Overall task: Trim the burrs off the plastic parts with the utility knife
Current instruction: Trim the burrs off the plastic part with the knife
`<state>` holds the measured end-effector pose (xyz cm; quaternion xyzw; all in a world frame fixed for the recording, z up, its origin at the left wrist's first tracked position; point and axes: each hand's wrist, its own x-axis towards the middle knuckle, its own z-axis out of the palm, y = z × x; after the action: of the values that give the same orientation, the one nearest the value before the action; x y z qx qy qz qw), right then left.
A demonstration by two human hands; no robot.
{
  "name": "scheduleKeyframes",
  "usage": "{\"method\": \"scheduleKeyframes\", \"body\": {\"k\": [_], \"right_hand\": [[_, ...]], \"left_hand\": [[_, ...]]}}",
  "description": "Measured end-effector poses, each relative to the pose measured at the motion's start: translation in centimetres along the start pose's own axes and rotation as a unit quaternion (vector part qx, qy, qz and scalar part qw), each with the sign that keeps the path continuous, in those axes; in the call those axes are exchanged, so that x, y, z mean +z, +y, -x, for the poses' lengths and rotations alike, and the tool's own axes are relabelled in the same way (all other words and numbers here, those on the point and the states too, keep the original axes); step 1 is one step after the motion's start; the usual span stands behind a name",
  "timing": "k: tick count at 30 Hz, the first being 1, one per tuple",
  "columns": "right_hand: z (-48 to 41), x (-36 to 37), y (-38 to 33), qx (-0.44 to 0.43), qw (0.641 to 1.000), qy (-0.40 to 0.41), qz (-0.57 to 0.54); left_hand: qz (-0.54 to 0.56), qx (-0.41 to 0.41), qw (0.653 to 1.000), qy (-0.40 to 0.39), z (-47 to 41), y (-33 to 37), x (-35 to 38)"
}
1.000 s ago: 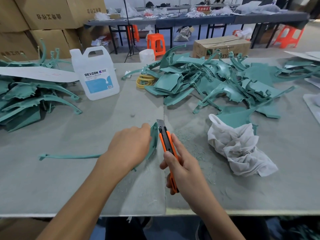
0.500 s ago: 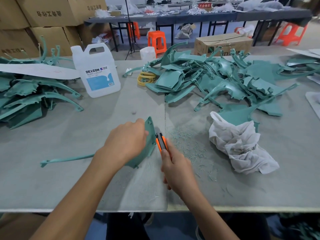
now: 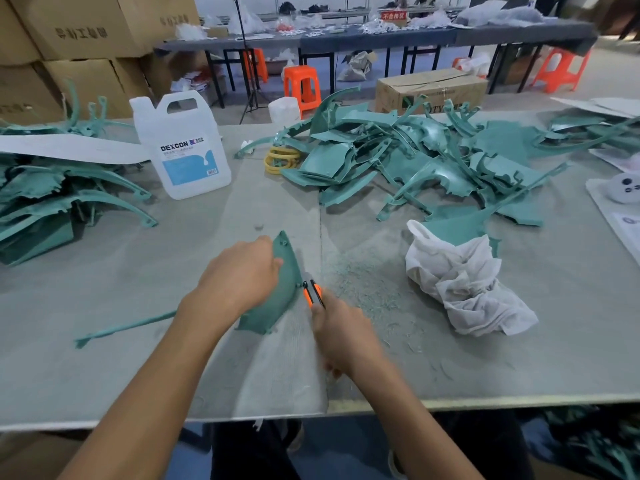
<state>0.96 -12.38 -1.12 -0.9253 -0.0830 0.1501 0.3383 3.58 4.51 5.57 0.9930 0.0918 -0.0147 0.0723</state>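
Observation:
A teal plastic part (image 3: 281, 292) with a long thin tail running left stands on edge near the front of the grey table (image 3: 104, 292). My left hand (image 3: 239, 275) grips its upper left side and holds it tilted. My right hand (image 3: 343, 336) is closed around an orange and black utility knife (image 3: 313, 292), whose tip touches the part's right edge. Most of the knife handle is hidden in my fist. Fine teal shavings (image 3: 367, 289) lie scattered to the right of the knife.
A big heap of teal parts (image 3: 415, 161) fills the back right, another pile (image 3: 52, 195) the left. A white DEXCON jug (image 3: 181, 147), yellow rings (image 3: 280, 159), and a crumpled white cloth (image 3: 467, 285) also lie on the table. Boxes and orange stools stand behind.
My right hand has drawn the knife back toward me along the part's right edge. My left hand has tipped the part so more of its face shows.

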Motion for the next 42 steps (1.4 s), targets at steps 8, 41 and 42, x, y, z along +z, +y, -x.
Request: {"method": "scheduleKeyframes", "body": {"k": [8, 41, 42], "right_hand": [[0.3, -0.7, 0.0, 0.007, 0.999, -0.021, -0.044], [1.8, -1.6, -1.3, -0.051, 0.994, 0.052, -0.083], [1.5, -1.3, -0.8, -0.033, 0.996, 0.043, -0.067]], "left_hand": [[0.030, -0.010, 0.999, -0.020, 0.5, -1.2, -0.1], [-0.016, 0.013, 0.999, 0.034, 1.1, 0.5, 0.6], [-0.016, 0.013, 0.999, 0.034, 1.2, 0.4, 0.7]]}}
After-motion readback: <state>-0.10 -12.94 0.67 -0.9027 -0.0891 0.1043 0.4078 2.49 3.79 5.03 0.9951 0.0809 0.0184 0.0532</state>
